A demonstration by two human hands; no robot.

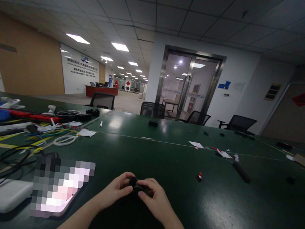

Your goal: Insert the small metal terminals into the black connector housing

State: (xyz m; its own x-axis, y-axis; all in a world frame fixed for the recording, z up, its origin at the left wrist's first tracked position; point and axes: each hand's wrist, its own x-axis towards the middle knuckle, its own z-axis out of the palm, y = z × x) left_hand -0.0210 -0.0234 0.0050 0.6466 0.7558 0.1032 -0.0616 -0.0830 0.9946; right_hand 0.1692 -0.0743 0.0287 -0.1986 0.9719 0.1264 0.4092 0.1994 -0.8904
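Note:
Both hands meet over the near edge of the dark green table (126, 152), close together at the middle of the head view. My left hand (119, 188) is closed, thumb and fingers pinching the left end of a small black object (137, 187). On its other end my right hand (154, 195) is closed in the same way. The fingers cover much of this object, and its kind cannot be made out. A small red and black piece (199, 177) lies on the table to the right of my right hand.
Left of my arms lie a blurred-out phone-like slab (63, 192), a white box (2, 195) and tangled cables (18, 158). A black-handled tool (241, 171) and paper scraps (195, 144) are on the right. Farther back sit a black block (153, 123) and several chairs (153, 109).

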